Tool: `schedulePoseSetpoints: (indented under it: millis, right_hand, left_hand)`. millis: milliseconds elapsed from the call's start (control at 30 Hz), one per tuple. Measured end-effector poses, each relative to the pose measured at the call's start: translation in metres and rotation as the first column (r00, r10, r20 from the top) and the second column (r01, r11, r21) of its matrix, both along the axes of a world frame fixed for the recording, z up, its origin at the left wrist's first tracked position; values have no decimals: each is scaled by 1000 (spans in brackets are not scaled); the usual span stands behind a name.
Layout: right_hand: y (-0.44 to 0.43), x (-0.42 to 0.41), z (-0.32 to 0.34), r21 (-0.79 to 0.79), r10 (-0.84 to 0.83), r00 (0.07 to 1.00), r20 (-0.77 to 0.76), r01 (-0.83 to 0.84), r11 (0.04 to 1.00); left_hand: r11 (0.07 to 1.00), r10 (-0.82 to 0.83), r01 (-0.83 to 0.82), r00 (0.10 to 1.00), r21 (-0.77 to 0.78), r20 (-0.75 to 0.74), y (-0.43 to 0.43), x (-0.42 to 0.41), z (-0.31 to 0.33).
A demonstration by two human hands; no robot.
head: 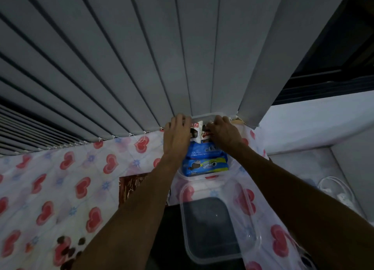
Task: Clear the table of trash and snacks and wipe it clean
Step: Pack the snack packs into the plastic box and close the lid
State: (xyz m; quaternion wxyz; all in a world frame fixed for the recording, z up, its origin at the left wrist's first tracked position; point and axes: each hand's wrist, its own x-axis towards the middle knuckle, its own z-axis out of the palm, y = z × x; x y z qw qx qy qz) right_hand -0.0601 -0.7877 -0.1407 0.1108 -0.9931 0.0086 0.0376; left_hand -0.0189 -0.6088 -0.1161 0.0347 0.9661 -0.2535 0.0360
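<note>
Foil, light, crushable; I'd take edges. At twelve o'clock my left hand (177, 135) grips the Choco Pie pack (196, 132), right hand (225, 135) pinching another wrapper (206, 133).

Heart-print tablecloth (70, 178) carries clear tub (208, 114) at far edge, lid (214, 219) nearer, brown packet (131, 185), dark crumbs (69, 249)

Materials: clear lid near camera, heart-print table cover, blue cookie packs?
Clear lid: likely rigid transparent plastic, glossy; surface beneath shows through. Heart-print cover: thin cloth or plastic sheet, matte; unclear which. Blue cookie packs: glossy printed film, creased.
</note>
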Motion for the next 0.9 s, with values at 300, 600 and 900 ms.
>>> schedulePoseSetpoints:
  millis: [300,600,900]
  right_hand:
    - [6,-6,-15,-14,15,995,-94,-17,1000]
    - [21,-20,15,-36,-57,994,-94,53,998]
    - [82,-49,61,-95,-108,991,-84,100,990]
  left_hand:
    - [989,-57,88,971,123,-231,-10,-7,-25]
    - [996,-80,90,954,21,-288,10,-18,-3]
    - [996,-55,72,968,59,-243,83,-44,27]
